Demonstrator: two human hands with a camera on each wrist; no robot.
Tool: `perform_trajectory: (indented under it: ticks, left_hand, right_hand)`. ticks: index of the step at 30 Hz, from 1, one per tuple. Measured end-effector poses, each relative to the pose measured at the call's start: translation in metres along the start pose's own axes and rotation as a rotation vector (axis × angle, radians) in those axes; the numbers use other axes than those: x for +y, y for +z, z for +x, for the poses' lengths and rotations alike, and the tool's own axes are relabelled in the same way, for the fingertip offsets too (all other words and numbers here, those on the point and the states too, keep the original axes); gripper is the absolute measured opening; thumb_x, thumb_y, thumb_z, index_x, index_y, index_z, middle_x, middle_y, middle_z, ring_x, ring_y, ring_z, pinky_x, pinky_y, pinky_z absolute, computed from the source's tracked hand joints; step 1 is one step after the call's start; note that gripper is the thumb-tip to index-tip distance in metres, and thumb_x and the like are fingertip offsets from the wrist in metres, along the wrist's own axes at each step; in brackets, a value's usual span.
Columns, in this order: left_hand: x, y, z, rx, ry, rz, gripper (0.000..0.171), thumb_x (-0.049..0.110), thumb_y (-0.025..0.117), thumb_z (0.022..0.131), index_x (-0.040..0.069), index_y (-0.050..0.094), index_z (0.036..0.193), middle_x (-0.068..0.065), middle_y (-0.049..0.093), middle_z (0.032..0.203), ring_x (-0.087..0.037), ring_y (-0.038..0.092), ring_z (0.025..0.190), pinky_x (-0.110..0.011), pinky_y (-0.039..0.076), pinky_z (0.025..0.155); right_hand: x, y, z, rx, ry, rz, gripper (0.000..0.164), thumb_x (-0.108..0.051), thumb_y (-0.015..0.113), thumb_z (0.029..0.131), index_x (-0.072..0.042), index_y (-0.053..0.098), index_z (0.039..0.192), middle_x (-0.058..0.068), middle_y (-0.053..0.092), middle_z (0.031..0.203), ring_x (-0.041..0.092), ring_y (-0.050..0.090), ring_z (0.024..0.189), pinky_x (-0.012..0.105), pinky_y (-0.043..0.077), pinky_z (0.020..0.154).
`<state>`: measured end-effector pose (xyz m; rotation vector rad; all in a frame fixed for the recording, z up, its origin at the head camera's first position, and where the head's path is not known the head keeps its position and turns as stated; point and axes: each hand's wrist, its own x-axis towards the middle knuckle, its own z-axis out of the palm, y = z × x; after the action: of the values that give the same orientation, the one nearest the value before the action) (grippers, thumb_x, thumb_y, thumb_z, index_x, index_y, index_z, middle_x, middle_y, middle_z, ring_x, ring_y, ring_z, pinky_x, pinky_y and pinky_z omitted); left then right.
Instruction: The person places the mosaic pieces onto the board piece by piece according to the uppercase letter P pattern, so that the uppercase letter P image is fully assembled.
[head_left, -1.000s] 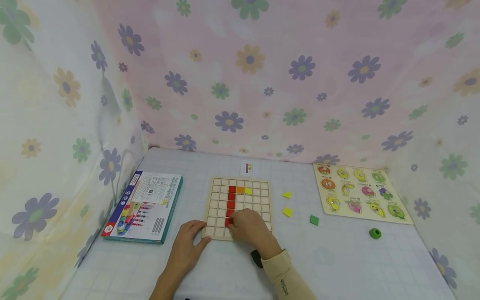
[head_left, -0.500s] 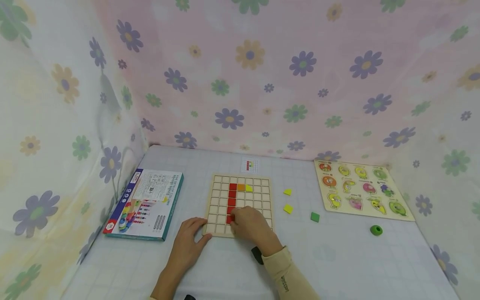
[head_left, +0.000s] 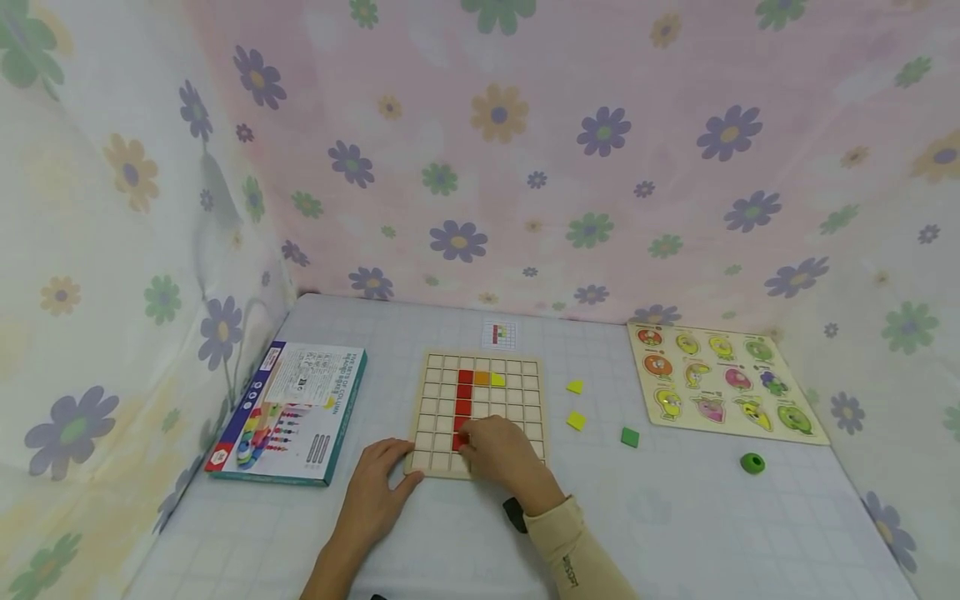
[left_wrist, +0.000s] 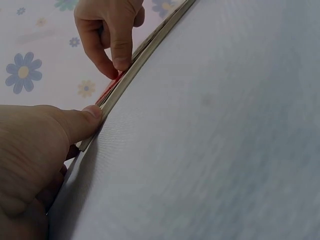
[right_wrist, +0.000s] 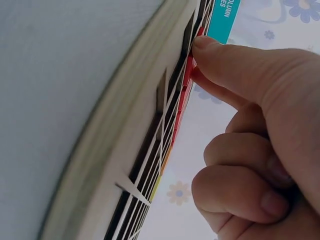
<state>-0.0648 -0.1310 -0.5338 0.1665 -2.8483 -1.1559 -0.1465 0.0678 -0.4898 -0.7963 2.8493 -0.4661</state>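
A wooden grid board [head_left: 440, 422] lies flat in front of me in the head view. Down it runs a column of red square tiles [head_left: 463, 408], with an orange tile [head_left: 482, 379] and a yellow-and-white tile [head_left: 498, 381] beside its far end. My left hand [head_left: 369, 493] holds the board's near left corner, thumb on the front edge [left_wrist: 92, 111] and fingers along the left side. Over the column's near end, my right hand [head_left: 506, 457] pinches the nearest red tile [right_wrist: 189, 70] between thumb and index finger; the other fingers are curled in.
Two yellow pieces [head_left: 576, 421] and a green square [head_left: 630, 437] lie right of the board. Beyond it is a pattern card [head_left: 500, 335]. A boxed toy [head_left: 296, 417] lies left; a fruit puzzle board [head_left: 720, 379] and a green bead [head_left: 752, 463] are at right.
The hands and pieces stay almost as they were, with the right thumb and index finger still at the nearest red tile. The head view shifts slightly up and down.
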Motion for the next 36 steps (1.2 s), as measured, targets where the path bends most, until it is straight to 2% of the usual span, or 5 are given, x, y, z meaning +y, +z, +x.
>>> perform_trajectory:
  ticks: [8, 15, 22, 28, 36]
  left_hand:
    - [0.001, 0.0, 0.0, -0.017, -0.024, 0.011, 0.048, 0.026, 0.083, 0.086, 0.017, 0.068, 0.13, -0.003, 0.06, 0.136, -0.025, 0.051, 0.136, -0.047, 0.046, 0.118]
    - [0.0, -0.001, 0.001, -0.024, -0.027, 0.015, 0.048, 0.027, 0.082, 0.087, 0.017, 0.067, 0.132, -0.003, 0.059, 0.137, -0.025, 0.05, 0.137, -0.047, 0.045, 0.118]
    - [-0.001, 0.0, 0.0, -0.025, -0.036, 0.008, 0.049, 0.027, 0.082, 0.087, 0.017, 0.067, 0.132, -0.003, 0.059, 0.138, -0.025, 0.049, 0.138, -0.048, 0.044, 0.119]
    - [-0.001, 0.0, 0.001, -0.021, -0.038, 0.013, 0.048, 0.027, 0.082, 0.087, 0.017, 0.067, 0.132, -0.003, 0.059, 0.138, -0.026, 0.049, 0.138, -0.049, 0.045, 0.118]
    - [-0.002, 0.001, 0.001, -0.026, -0.036, 0.013, 0.049, 0.027, 0.082, 0.087, 0.018, 0.067, 0.133, -0.003, 0.059, 0.139, -0.025, 0.049, 0.138, -0.049, 0.045, 0.118]
  right_hand:
    - [0.012, -0.004, -0.003, -0.013, 0.032, 0.129, 0.02, -0.03, 0.076, 0.092, -0.023, 0.078, 0.11, -0.012, 0.075, 0.094, 0.005, 0.055, 0.073, 0.023, 0.051, 0.07]
    - [0.048, -0.021, -0.01, 0.029, 0.097, 0.325, 0.03, -0.033, 0.081, 0.087, -0.026, 0.078, 0.116, -0.009, 0.049, 0.066, 0.009, 0.043, 0.064, 0.021, 0.034, 0.052]
    - [0.092, -0.035, -0.023, 0.115, 0.236, 0.475, 0.037, -0.031, 0.086, 0.081, -0.027, 0.079, 0.117, -0.006, 0.042, 0.069, 0.012, 0.038, 0.067, 0.022, 0.03, 0.052]
    - [0.134, -0.048, -0.045, 0.199, 0.32, 0.51, 0.039, -0.028, 0.086, 0.082, -0.02, 0.078, 0.119, -0.004, 0.027, 0.064, 0.013, 0.028, 0.06, 0.022, 0.026, 0.049]
    - [0.185, -0.06, -0.089, 0.213, 0.513, 0.537, 0.048, -0.04, 0.083, 0.085, -0.021, 0.073, 0.128, -0.002, 0.031, 0.07, 0.014, 0.032, 0.064, 0.024, 0.029, 0.051]
